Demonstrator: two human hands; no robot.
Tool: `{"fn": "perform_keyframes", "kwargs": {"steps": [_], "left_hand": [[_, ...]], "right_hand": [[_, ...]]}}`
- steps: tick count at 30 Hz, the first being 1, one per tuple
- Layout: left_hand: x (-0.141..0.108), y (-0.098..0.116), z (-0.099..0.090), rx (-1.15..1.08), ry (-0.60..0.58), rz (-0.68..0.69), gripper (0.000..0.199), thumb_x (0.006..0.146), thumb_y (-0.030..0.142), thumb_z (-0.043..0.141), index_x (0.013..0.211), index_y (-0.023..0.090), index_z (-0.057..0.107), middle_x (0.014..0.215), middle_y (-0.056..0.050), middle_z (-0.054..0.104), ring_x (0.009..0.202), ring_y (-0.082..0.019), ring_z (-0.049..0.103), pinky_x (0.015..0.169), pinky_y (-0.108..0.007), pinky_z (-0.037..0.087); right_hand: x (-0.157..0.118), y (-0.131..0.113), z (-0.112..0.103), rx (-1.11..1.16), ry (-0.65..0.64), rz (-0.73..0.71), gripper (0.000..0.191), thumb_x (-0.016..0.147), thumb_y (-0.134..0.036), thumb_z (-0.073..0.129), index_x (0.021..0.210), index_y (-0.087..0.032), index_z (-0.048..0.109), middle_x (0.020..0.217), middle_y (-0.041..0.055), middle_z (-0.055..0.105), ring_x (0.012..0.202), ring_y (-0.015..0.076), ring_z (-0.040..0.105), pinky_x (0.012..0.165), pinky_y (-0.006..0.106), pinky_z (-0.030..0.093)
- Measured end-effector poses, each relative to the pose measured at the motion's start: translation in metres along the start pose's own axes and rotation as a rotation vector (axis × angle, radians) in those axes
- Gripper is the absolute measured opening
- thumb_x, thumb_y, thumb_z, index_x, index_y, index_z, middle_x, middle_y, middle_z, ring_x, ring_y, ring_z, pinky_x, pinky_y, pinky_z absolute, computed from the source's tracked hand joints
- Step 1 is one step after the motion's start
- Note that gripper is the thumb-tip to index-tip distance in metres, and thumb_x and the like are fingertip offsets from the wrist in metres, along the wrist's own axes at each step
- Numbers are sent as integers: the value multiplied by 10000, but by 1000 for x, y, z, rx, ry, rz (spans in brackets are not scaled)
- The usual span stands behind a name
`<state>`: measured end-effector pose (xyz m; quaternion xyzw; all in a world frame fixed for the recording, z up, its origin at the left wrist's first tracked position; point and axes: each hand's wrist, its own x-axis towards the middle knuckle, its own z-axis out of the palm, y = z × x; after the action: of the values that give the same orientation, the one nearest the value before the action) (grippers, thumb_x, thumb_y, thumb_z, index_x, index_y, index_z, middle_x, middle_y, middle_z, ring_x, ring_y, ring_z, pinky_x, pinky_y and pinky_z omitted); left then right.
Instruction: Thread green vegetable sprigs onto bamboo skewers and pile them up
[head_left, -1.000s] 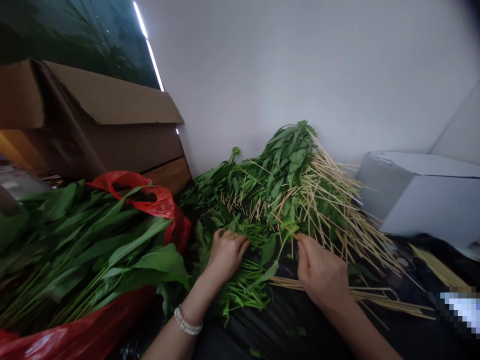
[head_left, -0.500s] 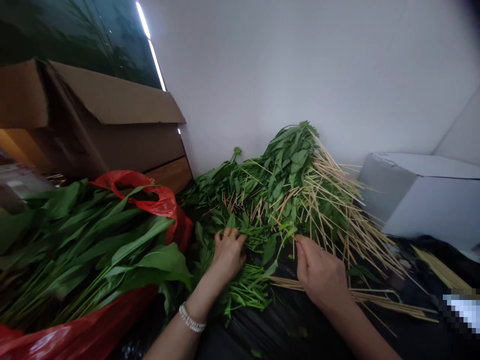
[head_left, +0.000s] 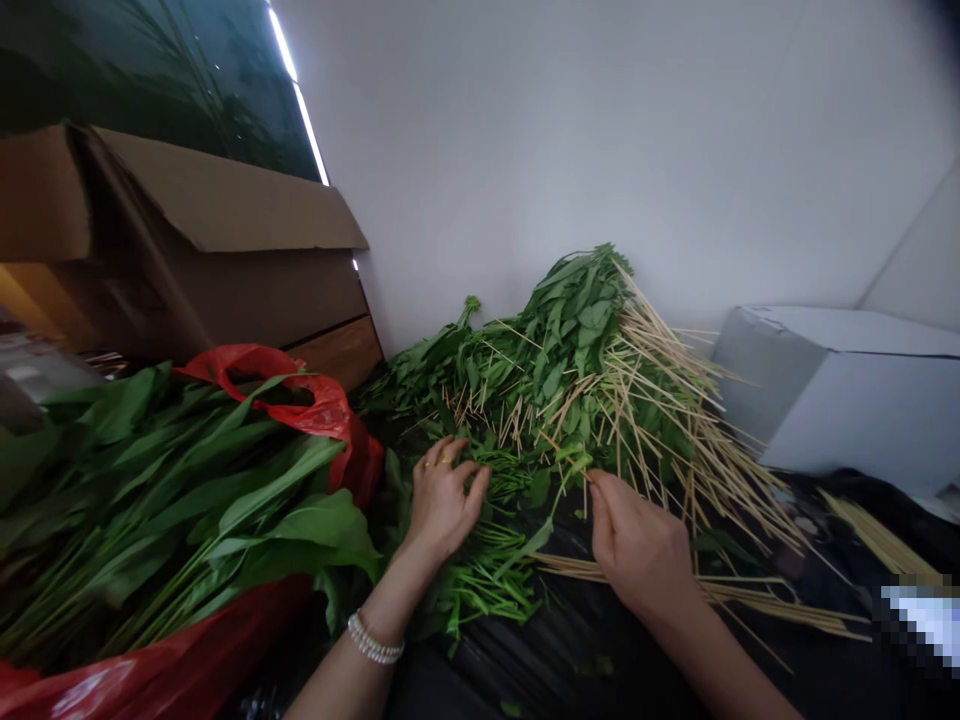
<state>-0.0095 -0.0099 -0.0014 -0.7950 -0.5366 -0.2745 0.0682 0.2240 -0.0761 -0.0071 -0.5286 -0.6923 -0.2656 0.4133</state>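
My right hand (head_left: 643,540) is closed in a pinch on a thin wooden skewer (head_left: 586,492), with folded green leaf (head_left: 576,460) and a leafy stem bunched at its tip. My left hand (head_left: 444,495), rings on its finger, is spread palm down over loose leafy green stems (head_left: 487,580). Its fingertips reach in among the leaves, and nothing held shows in them. Behind both hands rises a heap of skewered leafy greens (head_left: 577,310), its bare skewers (head_left: 697,430) fanning out to the right. More loose skewers (head_left: 787,605) lie beside and partly behind my right wrist.
At left, a red plastic bag (head_left: 349,425) holds long-leaved greens (head_left: 247,500). Behind it stands an open cardboard box (head_left: 247,300). A white box (head_left: 862,400) stands at right, near another bundle of skewers (head_left: 885,535). Black plastic sheeting (head_left: 570,660) covers the surface, with a wall behind.
My left hand has shifted slightly left and its fingers have spread over the stems. My right hand keeps its pinch on the skewer in nearly the same place.
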Motion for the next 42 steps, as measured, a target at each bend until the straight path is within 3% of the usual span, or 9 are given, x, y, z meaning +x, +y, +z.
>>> {"fn": "perform_keyframes", "kwargs": {"steps": [5, 9, 15, 20, 26, 31, 36, 39, 42], "left_hand": [[-1, 2, 12, 28, -157, 229, 371, 913, 179, 476, 1230, 305, 623, 1480, -63, 440, 1408, -326, 267, 1072, -589, 264], [-2, -2, 22, 35, -283, 255, 540, 864, 56, 453, 1334, 312, 524, 1405, -51, 534, 1380, -314, 312, 1067, -621, 228], [1, 1, 24, 82, -200, 154, 289, 903, 190, 522, 1138, 282, 663, 1048, -72, 648, 1111, -269, 502, 1004, -495, 333], [3, 1, 24, 48, -180, 65, 187, 820, 250, 668, 1005, 262, 694, 1028, -69, 628, 1071, -275, 503, 918, -449, 391], [5, -8, 18, -135, 35, 41, 116, 881, 221, 590, 887, 241, 705, 1103, -54, 644, 1130, -254, 491, 913, -420, 415], [3, -9, 26, -19, -93, 116, 233, 884, 184, 577, 1049, 283, 709, 1312, -68, 576, 1290, -302, 403, 1003, -517, 360], [0, -7, 33, 108, -160, 17, 410, 844, 278, 652, 1249, 237, 607, 1462, -148, 434, 1367, -366, 320, 1023, -573, 331], [1, -7, 33, 105, -182, -3, 459, 751, 353, 755, 1170, 205, 637, 1461, -168, 431, 1381, -388, 298, 1031, -586, 321], [4, -8, 31, 47, -158, -14, 231, 767, 273, 731, 979, 208, 669, 1411, -127, 496, 1362, -362, 341, 1016, -576, 352]], "right_hand": [[0, -2, 1, 16, -24, -4, 238, 977, -182, 392, 1000, -146, 626, 732, 9, 664, 578, 132, 613, 581, 266, 367], [0, -2, 1, 28, -22, 4, 229, 979, -189, 400, 1006, -149, 623, 754, 11, 671, 599, 132, 626, 582, 265, 368], [-1, -3, 2, 44, -29, -4, 225, 980, -186, 399, 1002, -142, 619, 791, 28, 683, 625, 128, 638, 594, 255, 379], [-1, -4, 1, 38, -20, -6, 232, 979, -185, 395, 1015, -144, 621, 776, 22, 683, 612, 124, 634, 594, 254, 382], [0, -5, 0, 29, -19, -8, 237, 978, -184, 392, 1007, -144, 623, 767, 21, 680, 615, 121, 632, 591, 254, 386], [-1, -5, 1, 35, -43, -8, 230, 976, -176, 399, 996, -146, 626, 774, 21, 678, 620, 121, 630, 591, 254, 382], [-2, -5, 1, 30, -58, -8, 227, 973, -177, 400, 1013, -148, 623, 769, 18, 676, 596, 123, 616, 580, 258, 374], [-2, -5, 2, 38, -63, -11, 227, 973, -170, 399, 1009, -151, 623, 769, 18, 678, 605, 119, 619, 589, 249, 380], [-2, -5, 2, 45, -63, -6, 225, 973, -168, 401, 1021, -151, 621, 794, 25, 690, 628, 113, 629, 600, 239, 389]]}}
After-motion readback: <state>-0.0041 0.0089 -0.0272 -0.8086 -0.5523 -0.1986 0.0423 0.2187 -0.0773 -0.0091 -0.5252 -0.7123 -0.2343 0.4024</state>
